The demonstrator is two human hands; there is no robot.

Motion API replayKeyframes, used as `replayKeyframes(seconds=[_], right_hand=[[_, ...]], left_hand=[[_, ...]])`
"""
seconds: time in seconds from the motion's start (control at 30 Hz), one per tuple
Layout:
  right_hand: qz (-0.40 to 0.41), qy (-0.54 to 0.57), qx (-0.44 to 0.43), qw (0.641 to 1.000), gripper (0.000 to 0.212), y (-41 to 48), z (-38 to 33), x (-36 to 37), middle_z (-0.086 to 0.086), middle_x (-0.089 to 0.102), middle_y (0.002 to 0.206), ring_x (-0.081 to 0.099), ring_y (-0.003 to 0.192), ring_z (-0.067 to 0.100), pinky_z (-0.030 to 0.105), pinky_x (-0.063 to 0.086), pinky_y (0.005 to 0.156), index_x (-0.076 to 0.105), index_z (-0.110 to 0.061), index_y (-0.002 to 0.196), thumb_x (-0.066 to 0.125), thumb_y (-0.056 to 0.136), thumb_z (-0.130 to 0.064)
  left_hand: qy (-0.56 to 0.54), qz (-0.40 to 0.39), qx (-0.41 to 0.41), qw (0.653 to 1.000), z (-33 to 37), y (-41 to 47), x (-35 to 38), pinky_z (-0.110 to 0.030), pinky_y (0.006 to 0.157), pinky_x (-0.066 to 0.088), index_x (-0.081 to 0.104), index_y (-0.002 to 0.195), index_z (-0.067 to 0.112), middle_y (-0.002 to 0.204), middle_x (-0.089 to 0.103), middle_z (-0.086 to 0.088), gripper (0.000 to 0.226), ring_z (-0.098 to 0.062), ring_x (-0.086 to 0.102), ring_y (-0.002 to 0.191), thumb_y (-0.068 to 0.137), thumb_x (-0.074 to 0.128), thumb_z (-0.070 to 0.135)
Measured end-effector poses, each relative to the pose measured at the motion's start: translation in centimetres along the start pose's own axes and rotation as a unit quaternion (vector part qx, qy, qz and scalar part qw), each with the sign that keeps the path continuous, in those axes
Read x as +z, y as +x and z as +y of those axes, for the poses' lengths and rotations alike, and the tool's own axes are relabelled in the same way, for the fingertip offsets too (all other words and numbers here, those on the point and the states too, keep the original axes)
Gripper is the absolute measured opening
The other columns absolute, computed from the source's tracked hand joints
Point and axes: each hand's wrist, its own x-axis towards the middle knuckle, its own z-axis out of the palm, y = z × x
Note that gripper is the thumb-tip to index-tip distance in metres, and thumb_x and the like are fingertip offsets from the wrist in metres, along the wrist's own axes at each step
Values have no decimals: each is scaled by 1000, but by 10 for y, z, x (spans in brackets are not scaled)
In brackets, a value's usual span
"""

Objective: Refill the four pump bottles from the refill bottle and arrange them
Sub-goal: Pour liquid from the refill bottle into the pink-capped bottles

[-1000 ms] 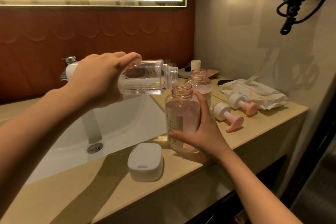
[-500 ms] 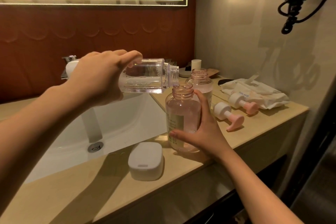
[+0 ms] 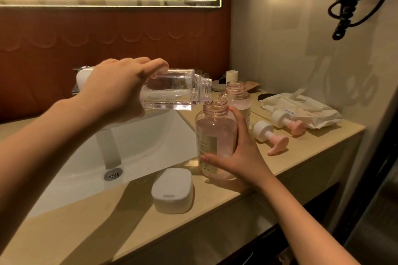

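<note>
Two grips: left hand (image 3: 116, 90) holds the refill bottle (image 3: 172, 92) level, mouth over the pump bottle (image 3: 215, 135). That one the right hand (image 3: 241, 153) clasps

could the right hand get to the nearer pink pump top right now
Probably yes: the pump top lies just beside the right hand with bare counter between, but that hand must first release the pink bottle.

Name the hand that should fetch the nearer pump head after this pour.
Right, probably. The right hand steadies the front bottle beside the nearer pump head; the left hand holds the tipped refill bottle.
</note>
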Motion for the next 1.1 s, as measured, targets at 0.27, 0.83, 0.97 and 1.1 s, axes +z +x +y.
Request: replayKeyframes(seconds=[0.27,0.83,0.97,1.1], right_hand=[[-1,3,-2,1000,100,0,1,0,-44,19,115,26,113,-10,1,25,84,7,-61,124,77,54,-49],[3,6,-1,1000,99,1,2,1,-29,27,128,27,115,-7,3,28,87,8,-60,124,80,56,-45],[2,6,2,1000,100,1,0,1,-29,25,126,26,117,-6,16,29,93,7,-61,123,75,52,-51],[4,5,-3,1000,100,1,3,1,-35,23,122,26,115,-8,1,25,83,7,-61,123,77,54,-49]], left_hand=[[3,-3,1,1000,1,1,-1,-31,62,40,49,129,18,105,65,-10,84,-33,60,78,53,83,5],[-7,-14,-19,1000,3,-1,-3,-27,61,31,48,130,19,109,64,-9,81,-18,42,75,57,82,6],[-15,-18,-19,1000,3,-1,-2,-28,62,34,49,129,18,109,64,-9,81,-20,46,75,56,82,6],[-15,-18,-22,999,3,-1,-4,-28,62,32,48,130,19,109,64,-8,82,-17,41,76,57,82,6]])
